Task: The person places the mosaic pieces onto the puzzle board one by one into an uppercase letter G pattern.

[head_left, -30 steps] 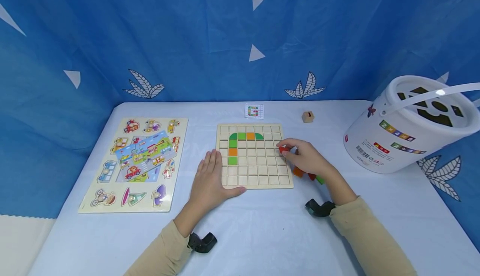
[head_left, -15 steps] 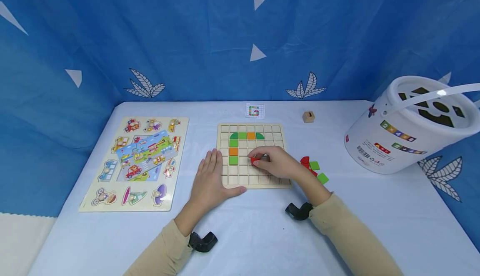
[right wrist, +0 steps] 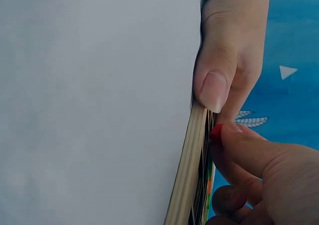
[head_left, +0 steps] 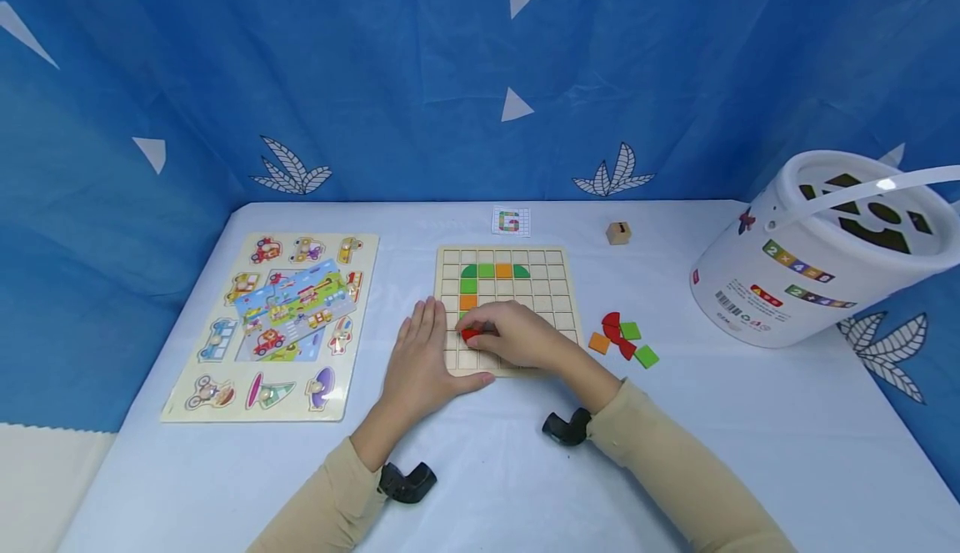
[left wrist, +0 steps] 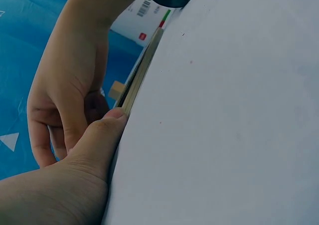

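Observation:
A wooden grid board (head_left: 558,303) lies on the table with green and orange tiles (head_left: 468,286) set in a row and a column at its upper left. My left hand (head_left: 426,361) rests along the board's left edge, fingers straight, its thumb (left wrist: 102,132) against the front edge. Between thumb and fingertips, my right hand (head_left: 517,336) pinches a small red tile (right wrist: 216,133) over the lower left cells, just below the tile column. The fingers cover part of this red tile, so its full outline is hidden.
Right of the board lie loose red, green and orange tiles (head_left: 630,331). Behind it are a small pattern card (head_left: 511,221) and a wooden cube (head_left: 618,233). A white bucket (head_left: 750,278) stands at right; a vehicle puzzle board (head_left: 180,394) with picture cards lies at left.
My right hand has carried the red tile leftward from the board's right edge to its lower left cells, uncovering the loose tiles. My left hand stays in place.

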### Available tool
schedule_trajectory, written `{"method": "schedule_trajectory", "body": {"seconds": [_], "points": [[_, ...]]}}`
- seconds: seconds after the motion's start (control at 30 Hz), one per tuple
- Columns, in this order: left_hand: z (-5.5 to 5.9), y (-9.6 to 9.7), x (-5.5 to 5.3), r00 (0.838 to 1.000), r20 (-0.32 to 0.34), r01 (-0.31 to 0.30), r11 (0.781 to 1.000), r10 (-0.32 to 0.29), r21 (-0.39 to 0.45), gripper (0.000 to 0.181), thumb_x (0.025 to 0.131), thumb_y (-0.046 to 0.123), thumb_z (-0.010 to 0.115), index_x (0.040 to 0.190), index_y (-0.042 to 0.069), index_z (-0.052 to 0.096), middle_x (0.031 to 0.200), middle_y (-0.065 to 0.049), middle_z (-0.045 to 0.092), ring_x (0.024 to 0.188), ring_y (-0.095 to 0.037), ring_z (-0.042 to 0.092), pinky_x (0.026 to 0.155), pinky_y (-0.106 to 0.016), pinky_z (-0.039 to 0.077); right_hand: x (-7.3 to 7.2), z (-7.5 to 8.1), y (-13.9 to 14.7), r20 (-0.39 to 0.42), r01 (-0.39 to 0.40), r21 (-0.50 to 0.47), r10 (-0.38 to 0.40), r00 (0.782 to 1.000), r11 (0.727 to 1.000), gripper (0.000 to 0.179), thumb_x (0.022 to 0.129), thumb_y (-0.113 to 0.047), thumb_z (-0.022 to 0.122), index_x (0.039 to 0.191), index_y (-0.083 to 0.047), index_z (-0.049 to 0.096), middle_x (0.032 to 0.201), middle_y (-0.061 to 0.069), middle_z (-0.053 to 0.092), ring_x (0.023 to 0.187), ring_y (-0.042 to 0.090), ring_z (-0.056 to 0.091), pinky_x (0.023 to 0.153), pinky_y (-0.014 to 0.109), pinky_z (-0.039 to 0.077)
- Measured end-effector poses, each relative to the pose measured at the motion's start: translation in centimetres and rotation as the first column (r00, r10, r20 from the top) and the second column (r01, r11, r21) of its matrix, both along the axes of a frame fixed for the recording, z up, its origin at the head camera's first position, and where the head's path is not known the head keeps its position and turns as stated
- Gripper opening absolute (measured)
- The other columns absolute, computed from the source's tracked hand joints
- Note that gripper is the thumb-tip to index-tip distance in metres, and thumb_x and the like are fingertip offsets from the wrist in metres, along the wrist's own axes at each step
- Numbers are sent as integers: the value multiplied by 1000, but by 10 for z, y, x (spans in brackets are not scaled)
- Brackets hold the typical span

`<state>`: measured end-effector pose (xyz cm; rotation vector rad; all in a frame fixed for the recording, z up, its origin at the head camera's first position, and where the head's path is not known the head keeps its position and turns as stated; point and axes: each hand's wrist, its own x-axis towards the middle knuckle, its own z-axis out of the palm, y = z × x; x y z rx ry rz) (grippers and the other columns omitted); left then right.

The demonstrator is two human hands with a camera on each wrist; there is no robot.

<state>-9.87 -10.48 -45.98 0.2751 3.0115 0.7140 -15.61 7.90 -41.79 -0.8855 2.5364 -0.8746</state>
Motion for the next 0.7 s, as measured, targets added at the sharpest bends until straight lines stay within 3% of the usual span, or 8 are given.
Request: {"method": "schedule_trajectory", "body": {"seconds": [0.13, 0.43, 0.7], "points": [[0, 0, 0, 1000, -8, 0, 1000, 0, -7, 130, 70, 83, 64, 157, -1, 15, 166, -18, 12, 156, -32, 6, 126, -50, 10, -1, -1, -2, -56, -6, 24, 8, 998, 1000, 25, 93, -23, 70, 118, -26, 72, 107, -14, 67, 98, 5, 57, 96, 29, 49], [0, 0, 0, 1000, 2, 1, 1000, -1, -24, 130, 70, 82, 64, 157, -2, 15, 166, -17, 11, 156, -31, 5, 126, -50, 10, -2, -3, -2, -99, -4, 89, 13, 995, 996, 33, 90, -29, 73, 123, -30, 72, 89, -14, 57, 80, 6, 51, 67, 22, 44], [-1, 0, 0, 1000, -4, 5, 1000, -5, -22, 130, 70, 83, 63, 157, -1, 14, 166, -17, 11, 156, -31, 5, 126, -50, 10, -2, -3, -1, -98, 14, 87, -5, 995, 996, 33, 89, -30, 75, 122, -32, 72, 86, -15, 56, 77, 5, 50, 63, 22, 43]]}}
